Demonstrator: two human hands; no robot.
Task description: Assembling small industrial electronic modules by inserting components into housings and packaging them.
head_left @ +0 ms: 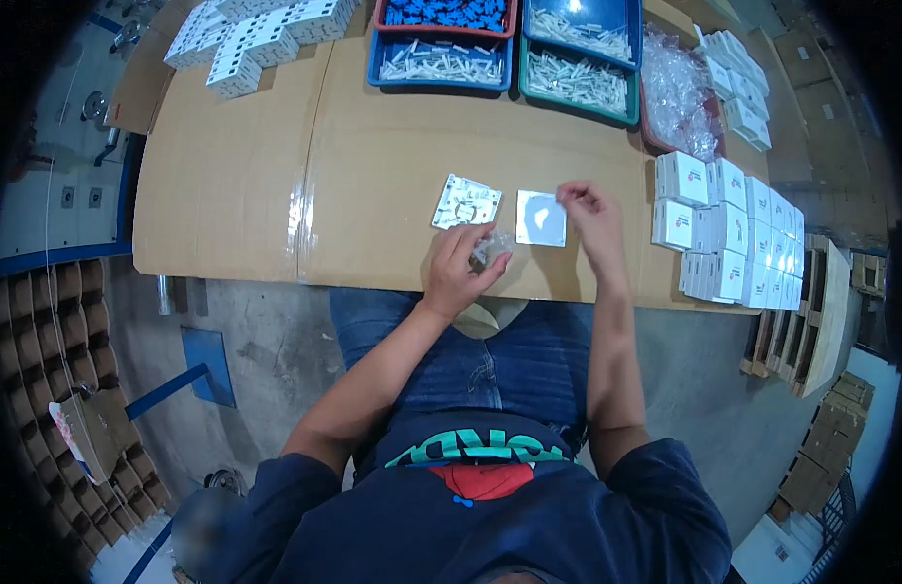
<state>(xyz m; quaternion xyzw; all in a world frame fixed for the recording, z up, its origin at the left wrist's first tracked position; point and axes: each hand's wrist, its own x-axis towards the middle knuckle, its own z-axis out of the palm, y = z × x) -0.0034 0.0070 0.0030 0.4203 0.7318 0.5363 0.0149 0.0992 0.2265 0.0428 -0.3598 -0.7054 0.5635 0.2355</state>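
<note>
My left hand [456, 273] is closed around a small clear plastic bag [490, 250] near the table's front edge. What the bag contains is too small to make out. Just beyond that hand lies a white printed leaflet [467, 202], slightly turned. To its right is a square white box [541, 219] with a grey rounded area on its upper face. My right hand [594, 222] is at the box's far right corner, thumb and fingers pinched together. Whether they grip the box or some small thing there is hidden.
Blue bins [441, 63] and a green bin [577, 88] of small whitish parts stand at the back, with a red bin [446, 15] of blue pieces. Clear plastic bags [680, 92] fill another bin. Stacked white boxes [728, 229] line the right; more boxes [261, 44] sit far left.
</note>
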